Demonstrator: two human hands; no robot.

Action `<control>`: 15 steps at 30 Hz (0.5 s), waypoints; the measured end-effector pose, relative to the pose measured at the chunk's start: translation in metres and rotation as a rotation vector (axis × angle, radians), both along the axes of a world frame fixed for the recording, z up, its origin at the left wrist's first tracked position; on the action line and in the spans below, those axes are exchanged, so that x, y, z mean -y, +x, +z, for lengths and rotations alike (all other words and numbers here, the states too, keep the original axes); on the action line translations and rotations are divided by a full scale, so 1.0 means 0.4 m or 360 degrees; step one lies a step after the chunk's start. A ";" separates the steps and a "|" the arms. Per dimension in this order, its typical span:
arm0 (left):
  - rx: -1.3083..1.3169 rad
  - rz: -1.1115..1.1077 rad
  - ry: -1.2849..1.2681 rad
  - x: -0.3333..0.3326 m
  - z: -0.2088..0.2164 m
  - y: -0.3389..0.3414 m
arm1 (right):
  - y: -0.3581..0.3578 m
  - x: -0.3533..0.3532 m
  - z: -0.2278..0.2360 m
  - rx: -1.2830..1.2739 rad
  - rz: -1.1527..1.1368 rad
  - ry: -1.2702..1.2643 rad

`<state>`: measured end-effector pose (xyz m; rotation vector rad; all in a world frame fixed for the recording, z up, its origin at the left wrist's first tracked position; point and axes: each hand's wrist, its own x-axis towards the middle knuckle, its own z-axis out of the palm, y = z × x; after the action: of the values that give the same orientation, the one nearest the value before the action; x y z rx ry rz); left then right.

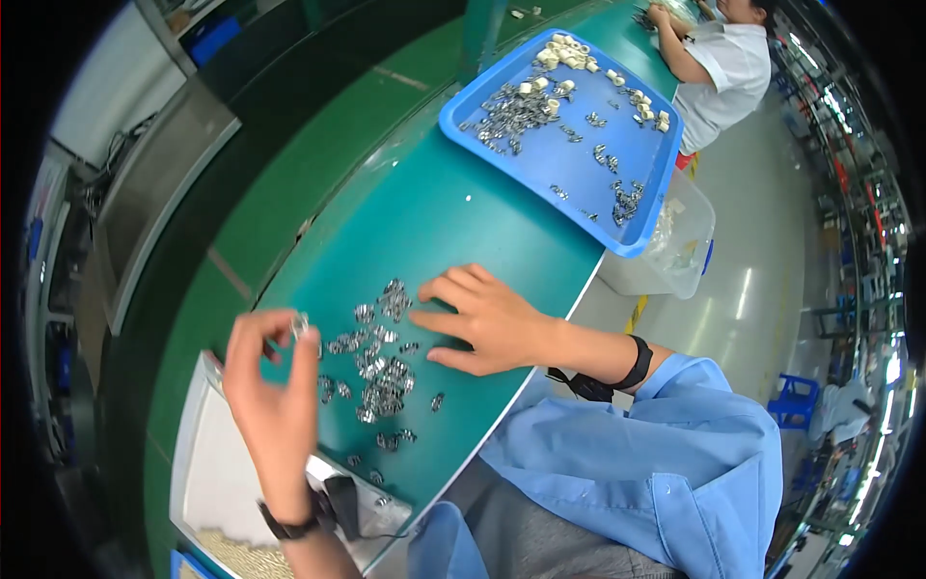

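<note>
Head view, left hand [271, 405] pinching piece [300, 325], right hand [490, 326] by metal parts [386, 382]

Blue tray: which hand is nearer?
Right. The right hand is just short of the tray, beside the metal parts; the left hand is farther off, left of those parts, pinching a small piece.

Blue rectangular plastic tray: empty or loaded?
Partly loaded: the tray holds cream cylindrical pieces and small silvery metal parts; bare blue floor shows between.
</note>
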<state>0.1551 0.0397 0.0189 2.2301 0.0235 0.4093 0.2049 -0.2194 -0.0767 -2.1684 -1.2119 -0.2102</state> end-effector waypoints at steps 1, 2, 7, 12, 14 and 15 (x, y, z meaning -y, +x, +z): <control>-0.0022 -0.0057 0.0073 -0.009 -0.009 0.070 | -0.002 0.012 -0.016 -0.0051 -0.0033 -0.0073; -0.0090 -0.0080 0.0114 -0.021 -0.025 0.141 | -0.004 0.018 -0.031 -0.0038 -0.0063 -0.0049; -0.0076 -0.0168 0.0219 -0.071 -0.182 0.501 | -0.004 -0.010 -0.040 0.0044 -0.0019 -0.0070; -0.0101 -0.0113 0.0151 -0.043 -0.300 0.619 | 0.002 -0.041 -0.015 0.0001 -0.0077 -0.0028; -0.0169 -0.0126 0.0195 -0.039 -0.300 0.647 | -0.007 -0.048 -0.025 -0.0009 -0.0058 -0.0048; -0.0216 -0.0146 0.0227 -0.036 -0.293 0.642 | -0.013 -0.044 -0.032 -0.0002 -0.0060 -0.0083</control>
<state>0.4118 0.0542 -0.0984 2.3863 -0.0370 0.2146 0.1998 -0.2017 -0.0895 -2.2375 -1.1891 -0.1952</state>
